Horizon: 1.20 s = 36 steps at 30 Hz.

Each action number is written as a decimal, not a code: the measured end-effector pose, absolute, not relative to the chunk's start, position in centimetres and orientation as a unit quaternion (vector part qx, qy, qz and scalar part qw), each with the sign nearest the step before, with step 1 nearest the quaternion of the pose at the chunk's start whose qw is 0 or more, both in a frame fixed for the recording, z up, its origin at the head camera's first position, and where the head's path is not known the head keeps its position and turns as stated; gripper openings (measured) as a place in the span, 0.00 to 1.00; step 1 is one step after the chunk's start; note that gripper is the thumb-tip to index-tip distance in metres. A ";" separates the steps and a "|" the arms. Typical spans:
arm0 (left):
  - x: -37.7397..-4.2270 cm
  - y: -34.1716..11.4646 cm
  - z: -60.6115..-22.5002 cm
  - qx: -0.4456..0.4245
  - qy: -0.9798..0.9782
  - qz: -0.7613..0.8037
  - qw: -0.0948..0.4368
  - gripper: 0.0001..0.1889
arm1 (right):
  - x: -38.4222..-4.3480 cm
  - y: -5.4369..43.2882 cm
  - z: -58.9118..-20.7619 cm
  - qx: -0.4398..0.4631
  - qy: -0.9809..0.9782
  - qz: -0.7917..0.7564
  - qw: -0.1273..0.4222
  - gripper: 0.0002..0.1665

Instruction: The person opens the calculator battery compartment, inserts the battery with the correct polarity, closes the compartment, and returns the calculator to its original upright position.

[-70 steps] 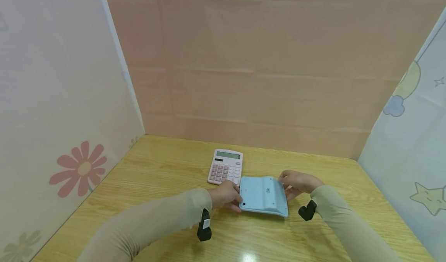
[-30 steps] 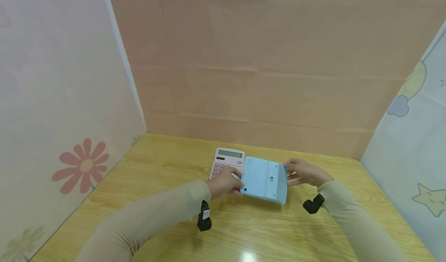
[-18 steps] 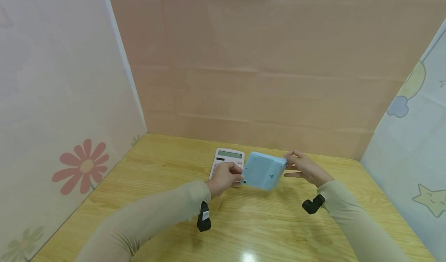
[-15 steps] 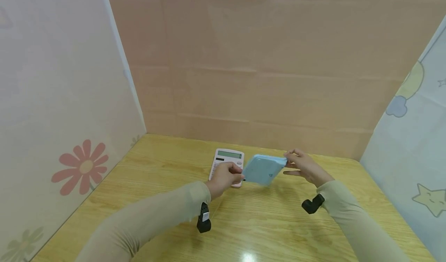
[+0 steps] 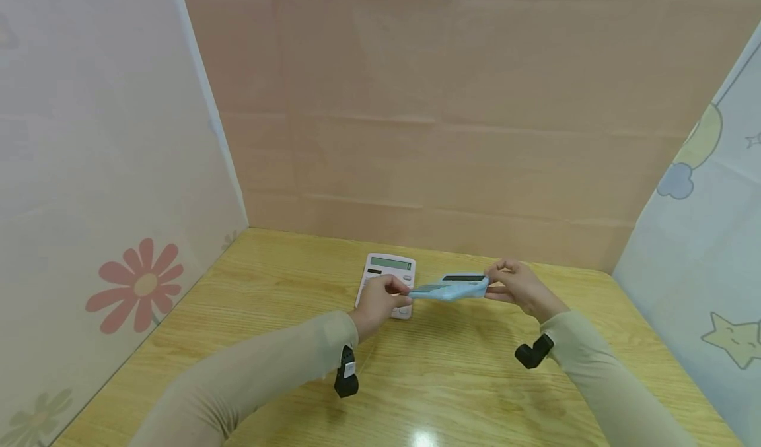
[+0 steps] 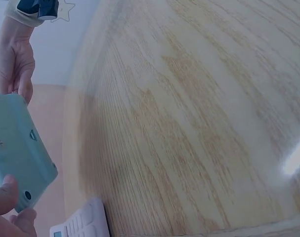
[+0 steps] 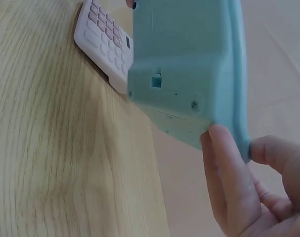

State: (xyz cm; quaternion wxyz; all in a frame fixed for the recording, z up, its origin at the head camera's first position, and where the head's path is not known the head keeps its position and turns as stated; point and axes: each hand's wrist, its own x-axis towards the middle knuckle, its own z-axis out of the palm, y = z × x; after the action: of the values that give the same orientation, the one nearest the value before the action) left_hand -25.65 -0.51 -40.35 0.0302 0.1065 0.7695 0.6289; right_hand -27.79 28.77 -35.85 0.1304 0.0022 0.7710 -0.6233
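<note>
A light blue calculator [image 5: 450,291] is held up off the table between both hands, seen almost edge-on, with its dark display strip and keys just showing on top. My left hand [image 5: 378,303] pinches its left end between thumb and fingers. At the opposite end my right hand [image 5: 520,288] grips the edge by the display. The underside of the blue calculator [image 7: 177,54], with screws and a small latch slot, faces the right wrist camera. Behind the left hand, a pink calculator [image 5: 389,263] lies face up on the table, its keys partly covered by that hand.
The wooden table [image 5: 452,381] runs back to a plain tan backdrop [image 5: 452,117]. A flower-printed panel [image 5: 119,137] stands at the left, and a panel with stars and clouds [image 5: 701,249] at the right.
Both hands have lifted the blue calculator off the table and turned it over: its back faced up earlier, and now its key side shows edge-on. The pink calculator stays put.
</note>
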 end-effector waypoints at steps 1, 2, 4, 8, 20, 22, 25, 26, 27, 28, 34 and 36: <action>-25.7 -0.5 -40.3 0.106 0.770 0.628 0.027 0.06 | -27.8 28.8 -35.9 0.005 0.772 -0.622 0.131 0.10; -25.7 -0.5 -40.3 0.105 0.772 0.627 0.022 0.07 | -27.9 28.8 -36.0 0.008 0.772 -0.622 0.132 0.13; -25.7 -0.4 -40.2 0.102 0.778 0.620 0.016 0.08 | -28.0 28.8 -36.2 0.011 0.771 -0.622 0.134 0.20; -25.7 -0.1 -40.1 0.093 0.791 0.604 0.017 0.10 | -28.1 28.7 -36.6 0.016 0.770 -0.625 0.130 0.31; -25.8 0.0 -40.2 0.050 0.754 0.652 0.064 0.08 | -27.9 28.4 -36.9 0.007 0.775 -0.621 0.116 0.25; -25.7 -0.1 -40.1 0.050 0.754 0.651 0.076 0.10 | -27.9 28.3 -36.9 0.009 0.774 -0.622 0.114 0.25; -25.5 -0.1 -40.1 0.055 0.756 0.645 0.093 0.13 | -28.1 28.3 -37.0 0.013 0.777 -0.620 0.108 0.24; -25.4 -0.1 -40.0 0.054 0.751 0.650 0.104 0.13 | -28.2 28.3 -37.0 0.014 0.780 -0.617 0.105 0.24; -25.4 -0.2 -40.0 0.054 0.743 0.657 0.114 0.14 | -28.2 28.3 -37.1 0.015 0.783 -0.614 0.104 0.24; -25.3 -0.2 -39.9 0.056 0.737 0.662 0.123 0.14 | -28.3 28.4 -37.1 0.015 0.784 -0.612 0.102 0.23; -25.2 -0.2 -40.0 0.059 0.707 0.687 0.158 0.16 | -28.6 28.4 -37.3 0.027 0.786 -0.610 0.103 0.22; -25.3 -0.2 -40.1 0.059 0.706 0.688 0.159 0.16 | -28.7 28.4 -37.3 0.033 0.785 -0.610 0.102 0.23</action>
State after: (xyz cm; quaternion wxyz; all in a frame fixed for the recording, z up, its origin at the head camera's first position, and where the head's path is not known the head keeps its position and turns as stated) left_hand -25.28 -0.17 -40.09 0.1595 0.0586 0.7057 0.6878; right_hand -28.66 28.36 -37.33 0.1022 0.0329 0.7850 -0.6102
